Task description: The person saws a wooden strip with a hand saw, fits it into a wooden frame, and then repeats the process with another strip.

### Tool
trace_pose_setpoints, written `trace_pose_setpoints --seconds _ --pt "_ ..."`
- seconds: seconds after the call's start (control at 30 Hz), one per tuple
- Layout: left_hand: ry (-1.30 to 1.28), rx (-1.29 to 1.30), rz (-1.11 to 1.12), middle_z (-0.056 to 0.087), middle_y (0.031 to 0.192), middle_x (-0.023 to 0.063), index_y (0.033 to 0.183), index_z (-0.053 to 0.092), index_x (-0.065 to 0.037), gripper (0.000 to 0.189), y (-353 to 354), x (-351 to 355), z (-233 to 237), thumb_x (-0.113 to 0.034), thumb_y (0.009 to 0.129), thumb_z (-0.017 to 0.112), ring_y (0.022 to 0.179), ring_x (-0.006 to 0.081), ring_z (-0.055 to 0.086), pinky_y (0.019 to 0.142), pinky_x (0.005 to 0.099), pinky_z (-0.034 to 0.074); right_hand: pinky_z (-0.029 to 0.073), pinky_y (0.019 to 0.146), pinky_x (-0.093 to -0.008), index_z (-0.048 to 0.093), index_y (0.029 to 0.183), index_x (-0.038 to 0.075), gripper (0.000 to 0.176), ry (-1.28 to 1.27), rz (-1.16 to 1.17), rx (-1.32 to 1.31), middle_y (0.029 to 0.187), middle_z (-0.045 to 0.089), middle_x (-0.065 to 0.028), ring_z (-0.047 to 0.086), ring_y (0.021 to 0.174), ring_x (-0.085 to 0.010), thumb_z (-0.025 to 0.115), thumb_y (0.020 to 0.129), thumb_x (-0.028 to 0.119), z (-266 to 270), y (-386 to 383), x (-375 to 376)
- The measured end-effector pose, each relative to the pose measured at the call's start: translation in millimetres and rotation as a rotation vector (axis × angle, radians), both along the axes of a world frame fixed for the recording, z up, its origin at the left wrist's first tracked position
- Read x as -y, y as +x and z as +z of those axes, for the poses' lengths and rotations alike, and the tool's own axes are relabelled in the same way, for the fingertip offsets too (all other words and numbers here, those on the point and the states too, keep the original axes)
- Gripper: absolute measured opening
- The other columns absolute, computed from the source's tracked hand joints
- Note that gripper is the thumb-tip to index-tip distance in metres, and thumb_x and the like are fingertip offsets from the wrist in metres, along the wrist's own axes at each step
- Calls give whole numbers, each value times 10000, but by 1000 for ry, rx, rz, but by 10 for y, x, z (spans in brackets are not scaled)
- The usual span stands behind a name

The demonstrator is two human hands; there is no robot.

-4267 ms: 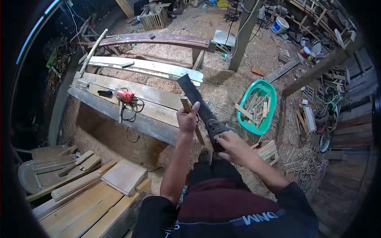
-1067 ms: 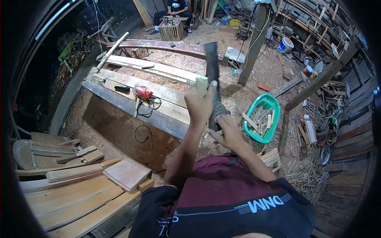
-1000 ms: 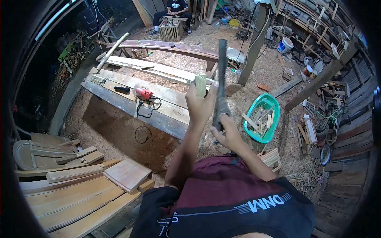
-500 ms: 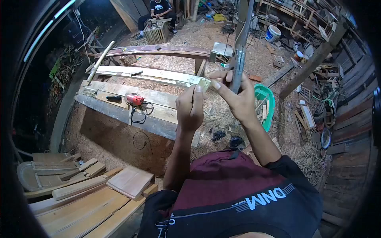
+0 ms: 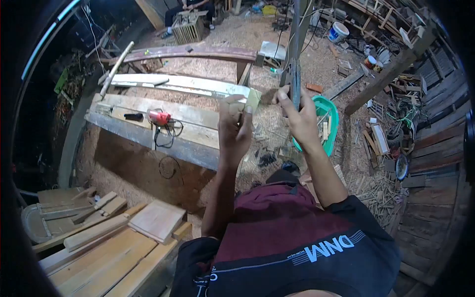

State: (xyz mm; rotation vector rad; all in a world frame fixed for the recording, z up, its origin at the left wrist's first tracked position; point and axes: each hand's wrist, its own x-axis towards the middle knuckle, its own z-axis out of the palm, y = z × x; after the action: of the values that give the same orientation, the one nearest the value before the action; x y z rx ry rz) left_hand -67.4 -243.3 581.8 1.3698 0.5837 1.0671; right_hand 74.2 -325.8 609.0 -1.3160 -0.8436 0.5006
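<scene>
My left hand is raised in front of me, its fingers curled at a small pale yellow-green piece, thin and sheet-like. It overlaps the end of a long white-topped board. To the right, my right hand is closed around a long, narrow grey metal-looking bar, which stands nearly upright between thumb and fingers. Its upper part lines up with a post behind it. The two hands are apart. Below my left hand lies a low plank bench with a red power tool and its dark cord.
A green tub holding wood pieces stands beyond my right forearm. Stacked boards fill the lower left. Another person sits at the back behind a slatted crate. Wood shavings cover the floor, and a leaning post stands at right.
My hands, which met at the yellow-green piece, have drawn apart. My right hand has let go of it, and the piece stays at my left fingers. The view has tilted slightly down.
</scene>
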Motion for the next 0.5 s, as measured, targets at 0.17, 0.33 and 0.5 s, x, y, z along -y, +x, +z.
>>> trace_pose_setpoints --seconds 0.17,0.33,0.5 --pt "143 -333 246 621 1045 106 1241 583 -51 395 -24 -350 -1126 13 860 666 731 190 609 630 321 504 349 585 -229 612 988 24 291 -276 55 -26 764 544 26 448 643 -53 551 1028 306 -771 167 169" --pt "244 -700 231 629 1092 189 1249 598 -66 484 -80 -511 -2382 -5 780 701 938 391 633 821 443 524 370 605 -273 574 831 44 324 -495 140 -27 694 477 31 421 660 -71 560 1011 314 -1836 269 436" --pt "245 -851 195 635 1121 222 1279 573 -34 462 161 -1130 -3896 -33 830 686 1049 426 618 876 462 516 389 556 -312 580 798 21 337 -644 182 20 611 456 -44 455 594 -110 592 976 307 -3298 461 420"
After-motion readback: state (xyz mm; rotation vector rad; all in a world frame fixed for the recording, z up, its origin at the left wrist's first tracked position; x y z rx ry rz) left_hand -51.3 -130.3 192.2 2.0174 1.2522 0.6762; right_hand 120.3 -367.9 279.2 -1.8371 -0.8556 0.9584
